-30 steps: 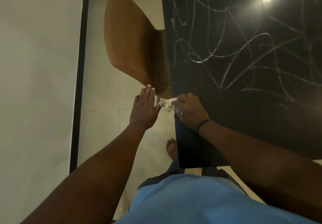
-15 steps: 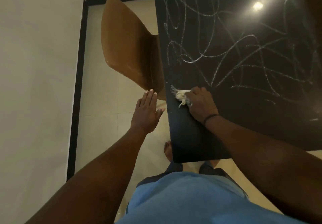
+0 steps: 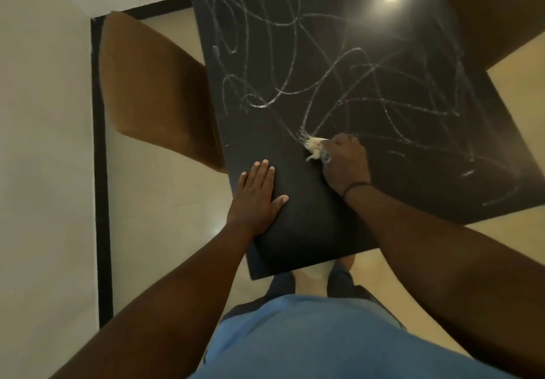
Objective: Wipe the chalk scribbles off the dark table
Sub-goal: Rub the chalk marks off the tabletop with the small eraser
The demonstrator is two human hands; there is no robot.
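On table (image 3: pixel 295 231) near corner: left hand (image 3: pixel 255 198) now flat, fingers straight, pressing, no longer off edge. Right hand (image 3: pixel 345 163) clutching pale rag (image 3: pixel 314 147), moved inward to first chalk scribbles (image 3: pixel 324 83). Near corner clean; most scribbles remain.

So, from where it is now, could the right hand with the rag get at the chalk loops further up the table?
Probably yes. The right hand grips the rag at the near edge of the scribbles, and nothing stands on the table between it and them. The farthest loops might need a lean forward.
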